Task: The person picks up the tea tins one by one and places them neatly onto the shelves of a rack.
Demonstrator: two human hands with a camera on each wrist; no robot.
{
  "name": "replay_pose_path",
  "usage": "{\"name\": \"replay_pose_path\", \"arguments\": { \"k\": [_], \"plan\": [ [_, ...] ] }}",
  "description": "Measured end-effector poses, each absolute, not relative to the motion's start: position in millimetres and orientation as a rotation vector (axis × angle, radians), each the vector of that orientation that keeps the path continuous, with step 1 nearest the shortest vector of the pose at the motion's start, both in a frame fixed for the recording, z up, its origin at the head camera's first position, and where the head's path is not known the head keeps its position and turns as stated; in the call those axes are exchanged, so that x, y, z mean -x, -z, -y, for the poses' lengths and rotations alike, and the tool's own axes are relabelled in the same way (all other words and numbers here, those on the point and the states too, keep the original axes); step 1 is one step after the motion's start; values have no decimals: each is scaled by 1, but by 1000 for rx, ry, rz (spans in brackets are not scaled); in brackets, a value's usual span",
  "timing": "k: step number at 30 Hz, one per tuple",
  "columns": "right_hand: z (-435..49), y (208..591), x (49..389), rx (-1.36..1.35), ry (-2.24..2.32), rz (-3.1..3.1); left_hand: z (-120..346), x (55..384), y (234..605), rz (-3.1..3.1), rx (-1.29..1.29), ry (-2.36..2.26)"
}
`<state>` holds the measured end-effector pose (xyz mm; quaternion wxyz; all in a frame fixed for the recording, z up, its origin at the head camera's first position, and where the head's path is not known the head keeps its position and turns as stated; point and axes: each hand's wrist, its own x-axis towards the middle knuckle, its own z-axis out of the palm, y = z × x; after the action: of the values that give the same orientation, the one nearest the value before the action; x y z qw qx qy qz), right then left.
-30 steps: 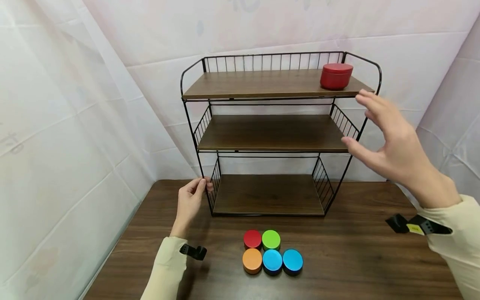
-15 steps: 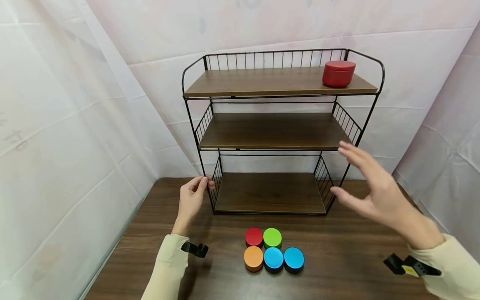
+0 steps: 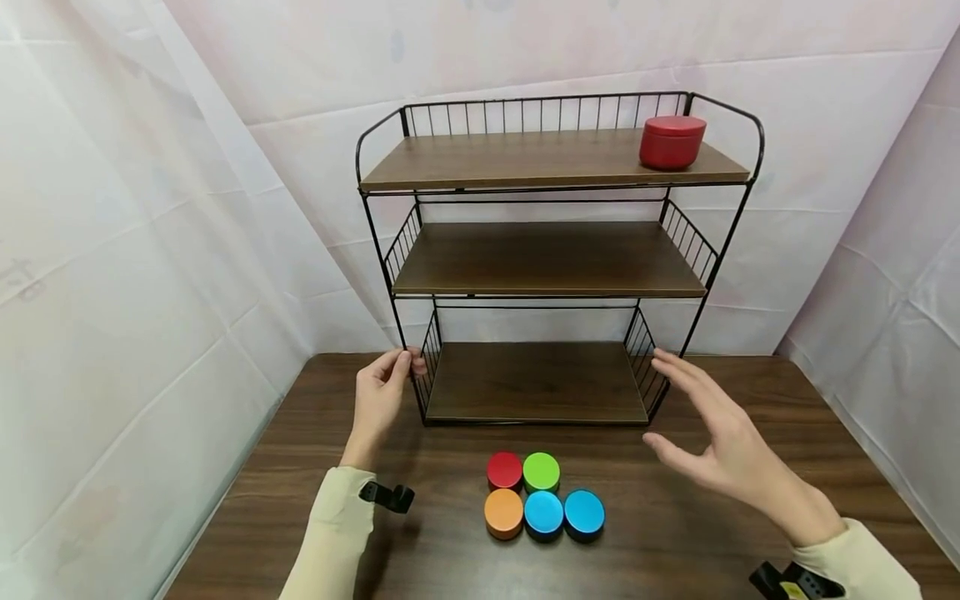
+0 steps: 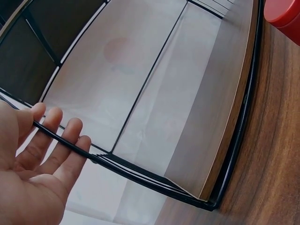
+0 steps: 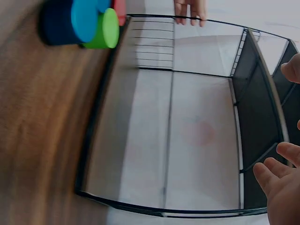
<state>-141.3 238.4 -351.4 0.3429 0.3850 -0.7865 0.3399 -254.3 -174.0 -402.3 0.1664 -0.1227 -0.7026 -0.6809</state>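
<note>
My left hand (image 3: 380, 398) grips the left front post of a three-tier shelf rack (image 3: 551, 258) with black wire sides and brown boards; in the left wrist view its fingers (image 4: 70, 164) curl around the black bar. My right hand (image 3: 723, 450) hangs in the air near the rack's lower right side, fingers extended, thumb apart, holding nothing. On the top board's right end sits a red lidded tin (image 3: 672, 143). In front of the rack stand small round tins: red (image 3: 505, 471), green (image 3: 542, 472), orange (image 3: 503, 512) and two blue tins (image 3: 564, 514), close together.
The rack stands on a dark wood table (image 3: 675, 550). White cloth (image 3: 150, 250) hangs behind and on both sides. A black camera strap is on each wrist, over cream sleeves (image 3: 330, 525).
My right hand has come down and slightly left, from beside the upper shelves to beside the lowest one. My left hand keeps its grip on the post. The tins have stayed put.
</note>
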Motion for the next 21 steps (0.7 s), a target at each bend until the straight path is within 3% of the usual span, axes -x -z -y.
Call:
{"name": "replay_pose_path", "arguments": {
  "k": [21],
  "plan": [
    [-251,428,128,-901,-856,2396,173,254,401,2009,353,1932]
  ]
}}
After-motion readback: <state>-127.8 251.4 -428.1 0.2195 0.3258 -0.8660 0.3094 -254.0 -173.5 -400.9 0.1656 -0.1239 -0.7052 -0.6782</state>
